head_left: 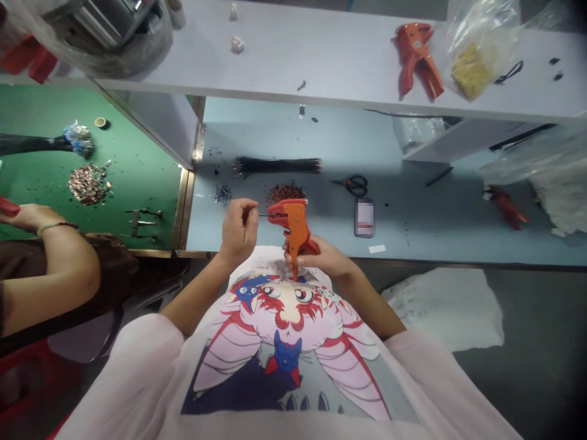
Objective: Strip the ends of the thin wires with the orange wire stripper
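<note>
My right hand [321, 255] is wrapped round the handles of an orange and red wire stripper [297, 225], held upright just in front of my shirt. Its red jaws point left, toward my left hand [241, 227]. Between the pinched fingers of that hand is a thin dark wire [263, 215], and its other end reaches the stripper's jaws. Behind the tool lies a heap of small reddish-brown scraps [285, 193]. Farther back, a bundle of black wires [279, 165] with bare copper-coloured ends rests on the blue-grey table.
Black-handled scissors [355, 184] and a phone [365, 217] lie to the right. Another wire stripper [418, 60] sits on the white shelf [348, 61] across the back. At left, a co-worker's arm [64, 256] rests by a green table [147, 153] with scraps on it.
</note>
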### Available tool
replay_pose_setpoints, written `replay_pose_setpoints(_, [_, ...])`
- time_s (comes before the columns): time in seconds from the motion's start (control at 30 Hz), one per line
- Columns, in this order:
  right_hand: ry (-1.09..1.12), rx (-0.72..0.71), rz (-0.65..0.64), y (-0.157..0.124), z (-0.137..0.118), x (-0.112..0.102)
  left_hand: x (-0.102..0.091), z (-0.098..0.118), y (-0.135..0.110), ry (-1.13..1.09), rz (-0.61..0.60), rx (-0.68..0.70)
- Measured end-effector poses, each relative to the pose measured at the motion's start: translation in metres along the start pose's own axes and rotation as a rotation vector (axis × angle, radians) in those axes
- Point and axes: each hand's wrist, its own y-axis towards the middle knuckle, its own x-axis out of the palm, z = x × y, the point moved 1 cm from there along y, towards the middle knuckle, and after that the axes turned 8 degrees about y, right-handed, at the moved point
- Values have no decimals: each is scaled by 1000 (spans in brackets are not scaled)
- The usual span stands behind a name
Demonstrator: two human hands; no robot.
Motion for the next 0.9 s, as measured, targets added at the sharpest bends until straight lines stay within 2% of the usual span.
replay_pose_setpoints(0.4, [-25, -35, 36, 7, 2, 5, 4, 2, 2, -2, -56, -32])
replay_pose_setpoints(0.63, [-41, -78, 98, 8, 3, 2, -6, -3, 3, 9, -208, 23])
replay_pose_setpoints(0.77, [75, -60, 181, 11, 9, 2, -5, -3, 4, 33, -205, 37])
replay_pose_setpoints(0.9, [76, -78, 209, 12, 9, -1, -1, -4, 5, 102, -161, 14])
